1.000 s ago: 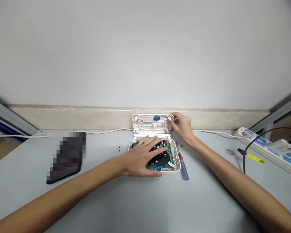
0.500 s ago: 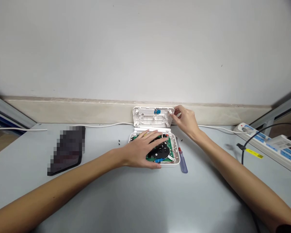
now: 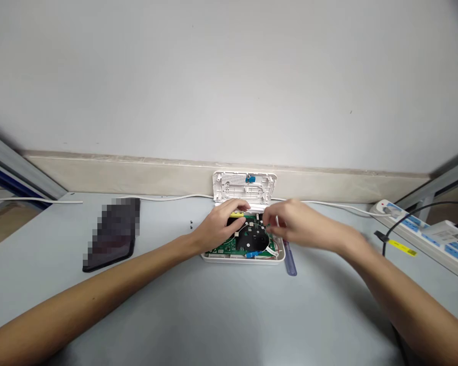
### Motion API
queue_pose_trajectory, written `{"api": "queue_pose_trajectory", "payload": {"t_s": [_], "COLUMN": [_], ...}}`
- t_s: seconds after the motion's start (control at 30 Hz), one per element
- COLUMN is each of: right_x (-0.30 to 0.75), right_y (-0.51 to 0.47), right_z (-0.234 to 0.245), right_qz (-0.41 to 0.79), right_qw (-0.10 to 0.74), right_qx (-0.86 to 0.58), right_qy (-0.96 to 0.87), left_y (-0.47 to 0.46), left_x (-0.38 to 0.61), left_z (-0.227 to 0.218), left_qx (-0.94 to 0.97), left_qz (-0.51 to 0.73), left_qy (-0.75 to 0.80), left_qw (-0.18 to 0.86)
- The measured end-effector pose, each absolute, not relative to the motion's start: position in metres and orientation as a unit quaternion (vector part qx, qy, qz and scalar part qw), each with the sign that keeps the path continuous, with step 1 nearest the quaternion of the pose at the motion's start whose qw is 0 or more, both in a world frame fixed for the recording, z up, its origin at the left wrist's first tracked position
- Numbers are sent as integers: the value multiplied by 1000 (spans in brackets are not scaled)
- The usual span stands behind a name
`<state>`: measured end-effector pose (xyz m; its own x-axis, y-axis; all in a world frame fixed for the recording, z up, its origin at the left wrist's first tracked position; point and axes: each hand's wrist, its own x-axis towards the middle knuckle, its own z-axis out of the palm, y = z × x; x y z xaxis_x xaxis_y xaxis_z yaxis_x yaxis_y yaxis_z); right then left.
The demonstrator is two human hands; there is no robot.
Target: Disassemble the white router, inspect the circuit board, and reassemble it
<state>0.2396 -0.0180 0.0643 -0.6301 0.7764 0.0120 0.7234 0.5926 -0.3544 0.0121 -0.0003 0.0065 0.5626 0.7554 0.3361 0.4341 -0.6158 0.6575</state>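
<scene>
A white plastic case lies open on the table, holding a green circuit board with a black round-ended plate in its middle. A blue connector sits near the board's front edge. Behind stands the white cover, its ribbed inside facing me. My left hand arches over the left of the board, thumb and fingers apart. Bent fingers of my right hand come together over the board's upper right; what they grip, if anything, is hidden. A screwdriver lies just right of the case, partly covered.
Small dark screws lie left of the case. Farther left is a dark, partly pixelated phone-like slab. On the right are a power strip and a black cable with a yellow tag. A white cable runs along the wall.
My right hand has left the cover's edge and come down over the board's upper right. My left hand has drawn back leftward, its fingers more curled, uncovering more of the black plate.
</scene>
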Motion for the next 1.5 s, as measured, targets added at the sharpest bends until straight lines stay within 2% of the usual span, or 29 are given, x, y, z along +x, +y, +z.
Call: {"api": "queue_pose_trajectory", "payload": {"t_s": [0.13, 0.4, 0.6, 0.8, 1.2, 1.5], "right_x": [226, 229, 233, 229, 216, 211], "right_y": [-35, -38, -32, -25, -28, -28], "right_z": [43, 24, 32, 19, 10, 8], "right_qz": [126, 135, 108, 64, 94, 85], "right_qw": [3, -8, 48, 91, 117, 97], "right_qx": [-409, -387, -429, -474, -487, -503], "right_qy": [-904, -912, -895, -873, -861, -854], "left_y": [2, 3, 2, 2, 2, 3], "left_x": [11, 10, 12, 13, 12, 11], "left_z": [9, 0, -3, -7, -12, -13], "left_qx": [830, 859, 877, 894, 898, 898], "left_qz": [313, 228, 211, 200, 207, 217], "left_qy": [404, 425, 409, 388, 373, 363], "left_qw": [223, 173, 141, 96, 106, 122]}}
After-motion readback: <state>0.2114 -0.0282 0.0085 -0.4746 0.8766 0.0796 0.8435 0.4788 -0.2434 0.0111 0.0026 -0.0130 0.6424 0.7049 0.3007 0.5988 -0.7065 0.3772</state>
